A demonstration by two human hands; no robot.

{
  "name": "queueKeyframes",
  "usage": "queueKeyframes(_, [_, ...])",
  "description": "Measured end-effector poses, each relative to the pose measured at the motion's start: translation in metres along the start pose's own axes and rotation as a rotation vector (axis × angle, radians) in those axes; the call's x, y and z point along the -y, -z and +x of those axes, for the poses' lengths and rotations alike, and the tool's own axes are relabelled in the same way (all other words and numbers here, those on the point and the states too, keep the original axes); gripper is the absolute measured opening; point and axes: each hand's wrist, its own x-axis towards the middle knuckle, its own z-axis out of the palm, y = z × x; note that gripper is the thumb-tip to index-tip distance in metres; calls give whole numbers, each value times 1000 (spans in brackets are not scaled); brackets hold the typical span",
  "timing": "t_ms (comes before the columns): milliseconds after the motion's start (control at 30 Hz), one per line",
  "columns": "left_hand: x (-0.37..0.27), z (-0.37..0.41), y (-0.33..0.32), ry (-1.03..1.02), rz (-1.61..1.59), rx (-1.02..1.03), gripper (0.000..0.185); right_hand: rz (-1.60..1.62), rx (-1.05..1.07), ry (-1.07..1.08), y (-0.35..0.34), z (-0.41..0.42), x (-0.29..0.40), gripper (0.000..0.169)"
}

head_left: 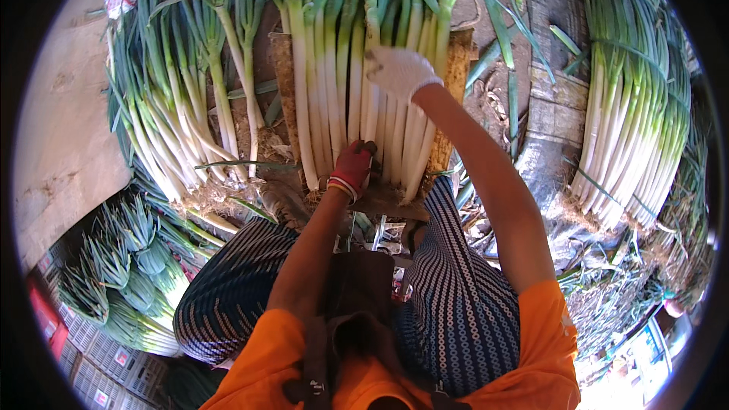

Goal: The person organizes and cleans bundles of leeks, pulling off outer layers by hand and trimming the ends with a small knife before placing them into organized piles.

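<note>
My left hand [352,169], in a red glove with dark fingertips, closes around the root end of one long green onion [371,108]. Higher up, my right hand [401,73], in a stained white knit glove, lies over the same stalk with its fingers curled. Its fingertips are partly hidden, so whether it grips the stalk I cannot tell. More long green onions [327,85] stand side by side behind both hands, white ends towards me. They lean in a wooden stand [453,97] with a board on each side.
Loose onions with roots [171,125] lie at the left. A tied bundle of onions [632,102] rests on the right, on a dark sheet [555,102]. Stacked plastic crates [119,364] and more bundles [131,273] sit at lower left. Cut leaves [501,28] litter the ground.
</note>
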Motion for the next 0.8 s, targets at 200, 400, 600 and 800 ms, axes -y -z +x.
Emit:
queueKeyframes(200, [-51, -25, -7, -138, 831, -16, 37, 0, 94, 95, -66, -23, -9, 24])
queueKeyframes(400, [-107, -47, 104, -551, 461, -322, 28, -103, 63, 22, -70, -20, 4, 19])
queueKeyframes(600, [-152, -41, 315, -516, -489, -913, 13, -56, 29, 32, -69, -25, 1, 18])
queueKeyframes(800, [-14, 11, 458, 24, 69, -925, 26, -48, 53, 15, -70, -24, 10, 19])
